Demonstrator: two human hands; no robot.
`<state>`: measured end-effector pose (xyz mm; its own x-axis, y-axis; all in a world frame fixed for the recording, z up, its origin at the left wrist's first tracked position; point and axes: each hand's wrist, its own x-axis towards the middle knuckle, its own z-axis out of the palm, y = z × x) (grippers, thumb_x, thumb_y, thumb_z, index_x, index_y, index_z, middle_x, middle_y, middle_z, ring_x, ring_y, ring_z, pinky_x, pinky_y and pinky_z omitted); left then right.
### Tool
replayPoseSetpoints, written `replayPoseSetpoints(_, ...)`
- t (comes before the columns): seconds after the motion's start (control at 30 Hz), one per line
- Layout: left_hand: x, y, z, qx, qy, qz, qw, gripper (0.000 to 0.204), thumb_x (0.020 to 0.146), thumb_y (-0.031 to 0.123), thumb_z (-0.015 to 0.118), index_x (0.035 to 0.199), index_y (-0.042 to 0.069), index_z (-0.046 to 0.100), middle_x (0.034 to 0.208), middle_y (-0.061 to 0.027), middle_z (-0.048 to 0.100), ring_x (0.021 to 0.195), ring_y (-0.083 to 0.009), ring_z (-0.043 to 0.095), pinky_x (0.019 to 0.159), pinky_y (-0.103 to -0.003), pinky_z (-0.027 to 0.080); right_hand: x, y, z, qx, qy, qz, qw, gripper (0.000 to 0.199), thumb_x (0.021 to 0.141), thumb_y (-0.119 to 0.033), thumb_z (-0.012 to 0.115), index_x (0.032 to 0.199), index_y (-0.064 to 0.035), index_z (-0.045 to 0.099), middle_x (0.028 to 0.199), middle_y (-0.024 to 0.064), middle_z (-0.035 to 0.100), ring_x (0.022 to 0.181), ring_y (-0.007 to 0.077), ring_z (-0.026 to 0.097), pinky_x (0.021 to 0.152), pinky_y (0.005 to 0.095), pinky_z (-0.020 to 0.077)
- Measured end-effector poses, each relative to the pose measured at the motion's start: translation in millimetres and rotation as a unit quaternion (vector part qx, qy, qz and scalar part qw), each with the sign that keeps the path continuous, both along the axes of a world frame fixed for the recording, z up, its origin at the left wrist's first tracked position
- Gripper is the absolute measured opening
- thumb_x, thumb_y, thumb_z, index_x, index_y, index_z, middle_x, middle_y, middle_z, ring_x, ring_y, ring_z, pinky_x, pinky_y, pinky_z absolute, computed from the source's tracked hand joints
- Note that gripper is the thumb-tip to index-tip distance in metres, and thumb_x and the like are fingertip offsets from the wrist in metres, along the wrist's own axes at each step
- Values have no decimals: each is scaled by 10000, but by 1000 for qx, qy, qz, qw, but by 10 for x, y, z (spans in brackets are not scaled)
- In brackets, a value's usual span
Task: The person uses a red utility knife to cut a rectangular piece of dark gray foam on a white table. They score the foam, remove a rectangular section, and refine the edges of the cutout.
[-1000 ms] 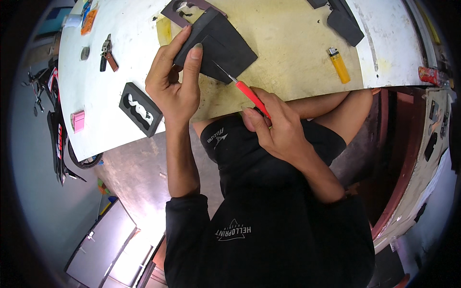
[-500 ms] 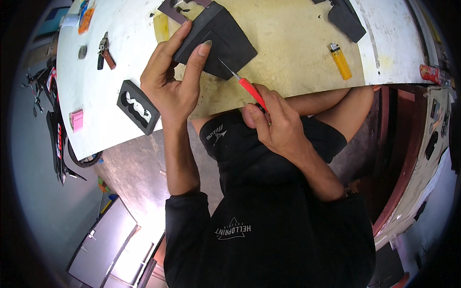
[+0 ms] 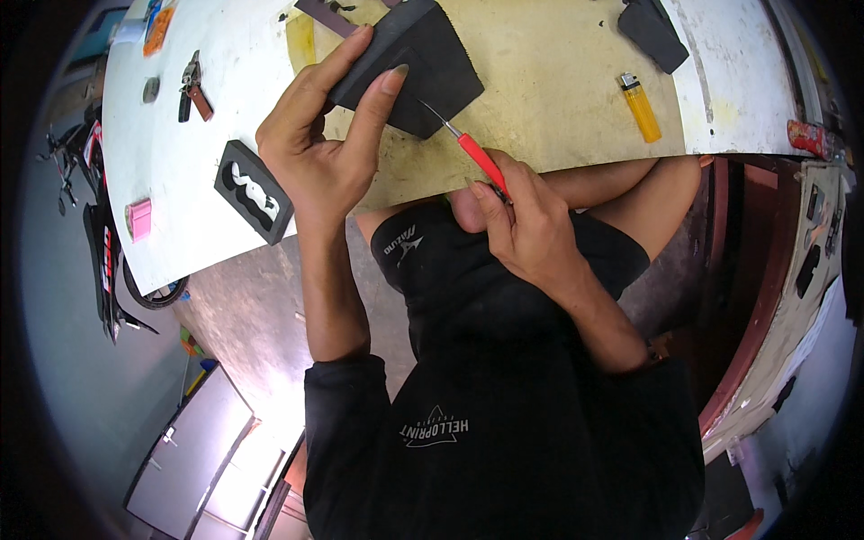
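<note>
My left hand [image 3: 328, 144] presses down on a black foam sheet [image 3: 423, 67] that lies on a yellowish cutting mat [image 3: 558, 81], thumb and fingers spread over its near edge. My right hand [image 3: 522, 220] grips a red-handled craft knife [image 3: 477, 157]. The knife's thin blade touches the lower right edge of the foam sheet. Both forearms come up from my black shirt at the lower edge.
On the white table [image 3: 171, 198] lie a black foam frame with wavy cutouts [image 3: 252, 191], a pink eraser-like block [image 3: 139, 219] and pliers [image 3: 192, 85]. A yellow lighter [image 3: 641, 106] and another black foam piece [image 3: 652, 31] rest at the right. A motorbike [image 3: 94, 234] stands at the left.
The view has drifted slightly and the table sits higher in the picture. My hands keep the same hold on the foam sheet and the knife, with the blade still at the sheet's edge.
</note>
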<state>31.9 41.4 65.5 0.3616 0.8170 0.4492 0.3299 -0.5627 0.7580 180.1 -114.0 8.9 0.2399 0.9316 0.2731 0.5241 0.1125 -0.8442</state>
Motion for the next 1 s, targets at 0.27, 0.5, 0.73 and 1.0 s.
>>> replayPoseSetpoints(0.27,22,20,-42,55,-16,-37,998,368,851,-11,823,1200,-63,718,1088,-178,755,967,-176,729,896,-295,572,-59,56,316,-71,-78,4,994,337,974,-162,679,1163,80,541,872,262,648,729,434,687,613,482,549)
replayPoseSetpoints(0.5,5,12,-123,65,-23,-53,996,401,816,-14,861,1172,-97,695,1064,-193,751,991,-204,733,910,-320,586,-83,90,490,-115,-112,14,987,278,980,-161,666,1054,66,522,780,278,636,656,466,672,559,495,541)
replayPoseSetpoints(0.73,2,50,-109,125,11,-63,990,439,798,21,887,1175,-95,695,1033,-182,755,964,-197,741,866,-317,616,-44,-23,431,-126,-117,22,985,261,989,-155,658,1012,65,519,784,280,642,667,473,673,562,499,537)
replayPoseSetpoints(1.0,39,-12,-17,44,-5,-30,999,396,836,11,845,1187,-78,684,1068,-171,740,948,-179,724,782,-270,609,-64,71,542,-164,-121,23,979,238,1004,-150,640,1001,63,534,770,309,639,697,495,672,578,517,523)
